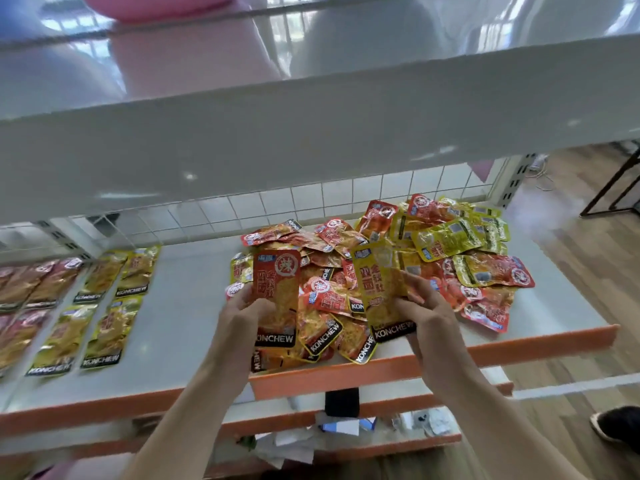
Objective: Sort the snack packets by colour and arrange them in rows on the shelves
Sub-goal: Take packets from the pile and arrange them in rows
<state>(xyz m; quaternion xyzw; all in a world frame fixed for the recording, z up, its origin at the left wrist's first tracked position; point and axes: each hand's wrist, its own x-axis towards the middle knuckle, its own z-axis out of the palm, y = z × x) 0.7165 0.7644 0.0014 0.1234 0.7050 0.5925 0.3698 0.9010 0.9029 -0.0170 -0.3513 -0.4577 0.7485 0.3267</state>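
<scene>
We hold a red packet and a yellow packet, one per hand.
Our left hand pinches the red one by its lower left edge, and our right hand grips the yellow one at its lower right. The mixed pile lies between and beyond both hands on the shelf. Left of our left hand lie yellow rows, with red rows farther left.
</scene>
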